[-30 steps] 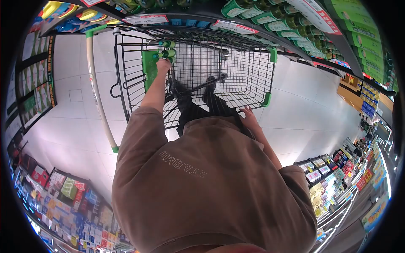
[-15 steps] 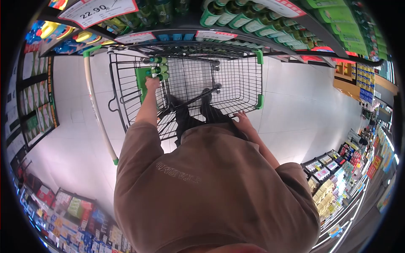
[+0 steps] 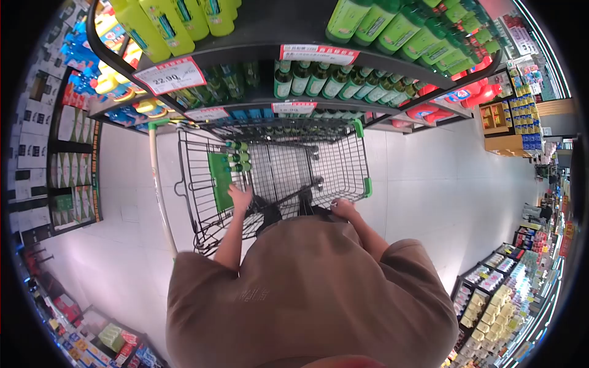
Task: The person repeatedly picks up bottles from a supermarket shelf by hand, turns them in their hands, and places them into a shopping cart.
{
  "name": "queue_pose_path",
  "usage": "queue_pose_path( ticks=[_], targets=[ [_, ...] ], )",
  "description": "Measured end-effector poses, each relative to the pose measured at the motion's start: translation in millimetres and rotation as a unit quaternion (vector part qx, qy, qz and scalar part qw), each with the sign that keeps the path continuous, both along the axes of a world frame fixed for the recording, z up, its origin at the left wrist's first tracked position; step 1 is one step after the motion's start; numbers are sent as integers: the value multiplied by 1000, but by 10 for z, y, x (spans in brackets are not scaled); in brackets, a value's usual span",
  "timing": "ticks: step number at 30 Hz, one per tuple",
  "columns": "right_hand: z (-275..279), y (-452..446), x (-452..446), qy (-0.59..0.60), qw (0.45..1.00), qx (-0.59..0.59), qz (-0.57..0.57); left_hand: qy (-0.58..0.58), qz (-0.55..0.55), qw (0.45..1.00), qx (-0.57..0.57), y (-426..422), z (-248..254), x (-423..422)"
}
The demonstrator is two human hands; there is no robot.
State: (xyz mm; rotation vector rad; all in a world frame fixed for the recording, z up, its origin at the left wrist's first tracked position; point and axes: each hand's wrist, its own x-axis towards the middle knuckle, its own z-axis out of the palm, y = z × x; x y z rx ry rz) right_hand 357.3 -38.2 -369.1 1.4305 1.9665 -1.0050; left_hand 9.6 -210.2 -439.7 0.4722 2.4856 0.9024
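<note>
A black wire shopping cart [image 3: 343,159] with green corners stands before me, its handle [image 3: 161,190] on the left. Several green bottles [image 3: 238,157] lie side by side at its handle end, next to a green panel [image 3: 219,181]. My left hand [image 3: 240,197] is over the cart just below the bottles, fingers apart, holding nothing. At the cart's near edge, my right hand [image 3: 343,207] has its fingers curled in; whether they grip the rim is too small to tell.
Beyond the cart, a shelf [image 3: 245,49] holds yellow-green bottles [image 3: 165,27], dark green bottles [image 3: 331,81] and price tags. Boxes [image 3: 73,168] stand on a rack at the left. More goods [image 3: 491,306] are at the lower right.
My left hand has let go of the bottles and drawn back toward me. The fingers of my right hand have curled in. The view has tilted up, showing more of the shelf.
</note>
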Motion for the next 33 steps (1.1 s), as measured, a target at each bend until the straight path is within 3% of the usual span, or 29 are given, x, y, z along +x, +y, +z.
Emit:
queue_pose_path(
  ticks=[1, 5, 7, 10, 13, 18, 25, 29, 31, 33],
  targets=[
    [90, 30, -57, -71, 997, -4, 10, -16, -8, 1000, 12, -13, 183, 106],
    [-114, 157, -57, -67, 996, -45, 36, 17, -16, 994, 106, 152, 858, 441],
    [-159, 191, -76, -64, 996, -48, 41, -49, -78, 974, 206, 383, 1281, 493],
    [-173, 243, -72, -47, 997, -45, 48, -29, -137, 948, 285, 849, 2297, 546],
    [-152, 280, -49, -4, 996, -69, 54, 80, -199, 905, 368, 1315, 3058, 504],
    [-345, 263, 68, 36, 999, -1, 26, 245, -254, 834, 425, 2005, 4056, 404],
    [-636, 308, 187, 121, 993, -3, 3, 333, -217, 767, 503, 2937, 4450, 267],
    [-843, 269, 242, 136, 990, 34, -16, 346, -203, 792, 461, 3375, 4366, 134],
    [-670, 231, 227, 128, 991, 29, -36, 233, -268, 804, 476, 3505, 4374, 75],
    [-636, 222, 218, 130, 990, 33, -36, 222, -280, 802, 479, 3502, 4385, 107]
  ],
)
